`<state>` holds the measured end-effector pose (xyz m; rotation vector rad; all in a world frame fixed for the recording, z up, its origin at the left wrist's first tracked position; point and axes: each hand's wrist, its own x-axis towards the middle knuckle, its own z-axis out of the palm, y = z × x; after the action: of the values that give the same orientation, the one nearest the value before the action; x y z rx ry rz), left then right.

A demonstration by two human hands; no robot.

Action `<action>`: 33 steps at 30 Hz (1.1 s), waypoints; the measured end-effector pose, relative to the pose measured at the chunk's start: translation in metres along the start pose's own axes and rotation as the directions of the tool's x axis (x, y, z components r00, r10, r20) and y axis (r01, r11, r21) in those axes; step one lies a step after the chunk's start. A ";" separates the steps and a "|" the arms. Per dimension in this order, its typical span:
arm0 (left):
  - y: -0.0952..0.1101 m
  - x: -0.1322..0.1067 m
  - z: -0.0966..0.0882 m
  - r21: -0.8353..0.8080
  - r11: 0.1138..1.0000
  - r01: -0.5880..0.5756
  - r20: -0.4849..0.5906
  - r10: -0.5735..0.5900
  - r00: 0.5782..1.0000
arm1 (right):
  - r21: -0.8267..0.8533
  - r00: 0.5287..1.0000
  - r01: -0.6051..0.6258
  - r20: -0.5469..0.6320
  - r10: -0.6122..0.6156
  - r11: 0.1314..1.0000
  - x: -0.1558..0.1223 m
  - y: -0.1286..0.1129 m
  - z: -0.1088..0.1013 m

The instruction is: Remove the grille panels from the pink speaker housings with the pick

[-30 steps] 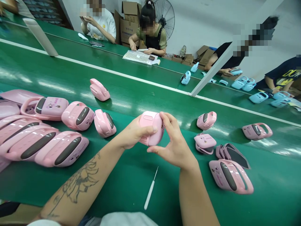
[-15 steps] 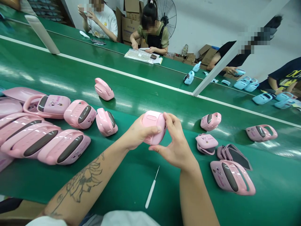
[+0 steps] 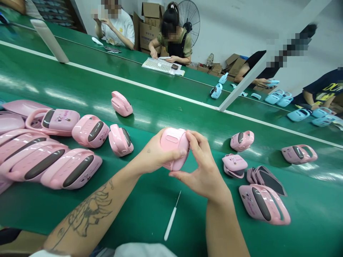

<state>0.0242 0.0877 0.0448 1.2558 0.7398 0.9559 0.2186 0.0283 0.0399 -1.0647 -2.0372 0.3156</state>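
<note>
Both hands hold one rounded pink plastic casing (image 3: pixel 173 142) above the green table (image 3: pixel 150 200). My left hand (image 3: pixel 155 153) wraps it from the left, thumb across its front. My right hand (image 3: pixel 202 167) grips its right side with fingers on the top edge and thumb underneath. A white-handled pick tool (image 3: pixel 171 217) lies on the table just below the hands. Several finished pink casings with dark windows (image 3: pixel 69 169) lie in a cluster to the left.
More pink casings (image 3: pixel 264 203) and a stack of pink and dark parts (image 3: pixel 265 176) lie to the right. One pink casing (image 3: pixel 122 103) sits on the belt (image 3: pixel 80 89) beyond. Across it, several people sit with light blue casings (image 3: pixel 298 114) and cardboard boxes.
The casing stays gripped by both hands, which shift slightly lower and tighter around it. The pink casing on the belt drifts a little to the right.
</note>
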 end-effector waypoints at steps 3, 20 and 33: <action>0.001 -0.001 0.001 0.050 0.999 0.003 -0.013 -0.002 1.000 | -0.011 1.000 0.004 -0.003 -0.004 1.000 0.000 -0.001 -0.001; 0.012 -0.013 0.007 0.121 0.992 0.035 -0.148 -0.017 0.989 | -0.041 1.000 0.027 -0.002 -0.027 0.999 -0.003 -0.011 -0.004; -0.019 0.008 -0.009 -0.039 0.994 -0.099 -0.102 0.095 0.990 | 0.107 0.964 -0.255 -0.052 0.262 0.961 0.002 0.009 0.023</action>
<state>0.0232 0.0979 0.0245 1.2210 0.7366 1.1151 0.2060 0.0387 0.0206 -1.2646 -1.8058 0.5040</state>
